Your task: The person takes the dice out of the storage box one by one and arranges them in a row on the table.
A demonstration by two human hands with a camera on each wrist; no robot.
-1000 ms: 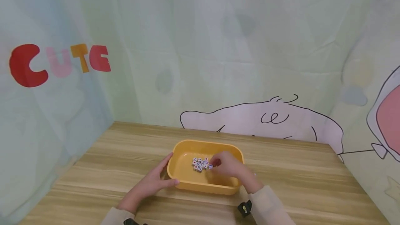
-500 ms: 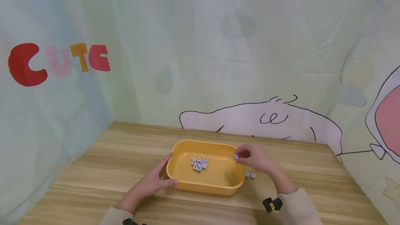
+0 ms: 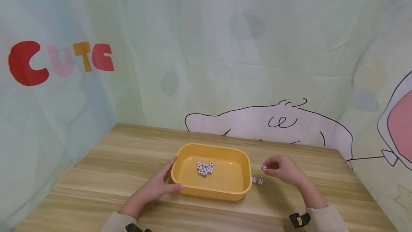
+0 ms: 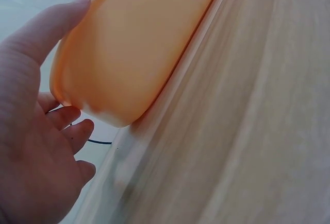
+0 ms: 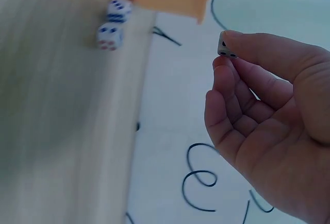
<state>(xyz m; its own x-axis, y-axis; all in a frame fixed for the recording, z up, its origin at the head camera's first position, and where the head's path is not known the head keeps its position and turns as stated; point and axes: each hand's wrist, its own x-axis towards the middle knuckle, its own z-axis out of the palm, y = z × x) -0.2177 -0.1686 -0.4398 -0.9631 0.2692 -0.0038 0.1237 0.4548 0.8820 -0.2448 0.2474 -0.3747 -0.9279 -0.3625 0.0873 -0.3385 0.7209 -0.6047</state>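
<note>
Die, white w/ dark pips, sits btwn R thumb & fingertips, raised above the table & outside the tray, past its R end. R hand pinches it narrow, thumb on one face; other fingers curl in below, per R wrist view. Pair of loose dice rests on the table a bit nearer the person than those fingertips, close together, the one on the L just beside the tray wall.

Tray, yellow, rounded corners, lies L of the R fingertips, btwn both hands. Heap of white dice, red & dark pips, is inside, L of tray ctr, so nearer L fingers than R; exact count unclear.

L hand is spread wide at the tray's L end: thumb on the near corner, fingertips at the far side, touching the outside.

Table, wood-grain, is under both hands. Backdrop, pale green, stands beyond the fingers; "CUTE" is far L, dog outline behind the R hand.
</note>
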